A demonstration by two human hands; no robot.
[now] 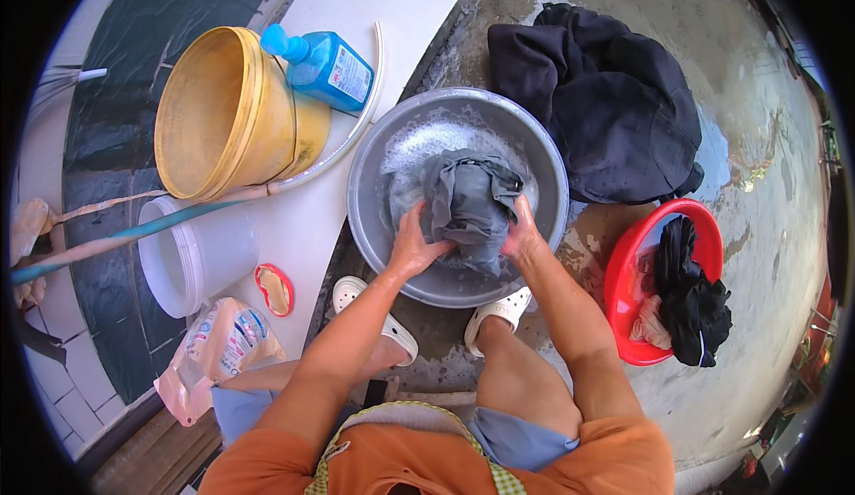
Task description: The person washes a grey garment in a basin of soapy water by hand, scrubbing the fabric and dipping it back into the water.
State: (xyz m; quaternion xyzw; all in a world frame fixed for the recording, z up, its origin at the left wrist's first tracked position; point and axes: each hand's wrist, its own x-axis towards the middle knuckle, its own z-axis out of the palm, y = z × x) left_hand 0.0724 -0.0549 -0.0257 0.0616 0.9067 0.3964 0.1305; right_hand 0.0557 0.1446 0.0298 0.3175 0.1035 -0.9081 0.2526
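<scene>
A wet grey garment (467, 207) lies bunched in a round grey plastic basin (364, 241) of sudsy water. White foam (434, 137) floats along the far side of the basin. My left hand (415, 246) holds the garment's near left side, thumb and fingers spread around the cloth. On the opposite side, my right hand (522, 231) grips its edge, and some of those fingers are hidden by folds. The cloth bulges up between both hands.
Left stand a tipped yellow bucket (314, 127), a blue pump bottle (340, 74), a white bucket (227, 241), a scrub brush (274, 290) and a plastic bag (220, 341). Dark clothes (614, 114) lie on wet concrete. A red basin (624, 294) holds black clothing (695, 308).
</scene>
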